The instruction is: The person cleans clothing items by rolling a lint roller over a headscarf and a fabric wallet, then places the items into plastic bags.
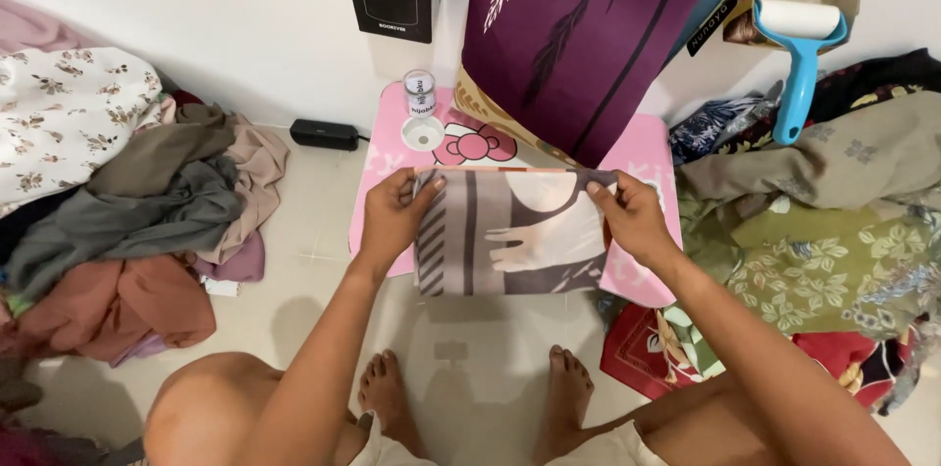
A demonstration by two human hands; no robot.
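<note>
- Both hands, left hand [392, 214] and right hand [635, 218], pinch the top corners of a folded grey-and-cream patterned cloth [510, 233].
- Cloth hangs over a pink mat [642, 147], at twelve o'clock from the feet.
- Folding appears midway; squaring edges likely comes next.

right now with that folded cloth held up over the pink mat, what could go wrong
1. The left hand and right hand pinch only the top corners of the folded cloth, so the lower layers might sag open.
2. The small clear jar stands on the pink mat just beyond the cloth; a forward sweep could tip it.
3. The clothes pile lies close on the left, so pieces might get mixed.
</note>
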